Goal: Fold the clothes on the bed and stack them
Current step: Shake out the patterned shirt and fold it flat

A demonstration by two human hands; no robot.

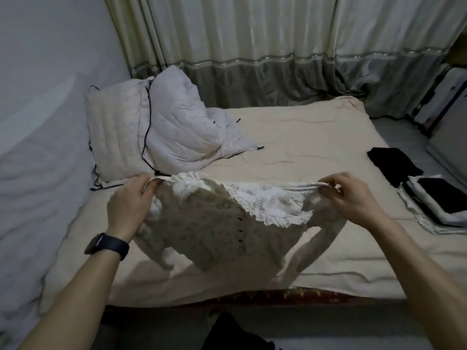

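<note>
Head view looks down on both of my arms reaching out over the bed. My left grip (130, 200) pinches one shoulder of the top (202, 228), fingers curled round the cloth edge. My right grip (348, 195) pinches the other shoulder the same way, thumb and fingertips closed on a bunched seam. Between the two the neckline is pulled taut. The top hangs down from it in the air above the near part of the bed (316, 137). It is cream with a faint print and a row of dark buttons runs down its front. A white frilled collar flops over toward me. Both sleeves dangle low, and I cannot tell whether their ends touch the sheet. A dark watch (107, 245) sits on my left wrist.

To the right, near the bed's edge, lies a stack (434, 205) of folded black and white clothes. Just beyond it lies a folded black piece (394, 162). At the far left of the bed a pillow (113, 137) with dark piping leans against the wall. A pale quilt (179, 127) is bunched up beside it. Curtains (252, 46) hang behind the bed. Some dark cloth (227, 334) shows at the bottom edge, below the bed's near side.
</note>
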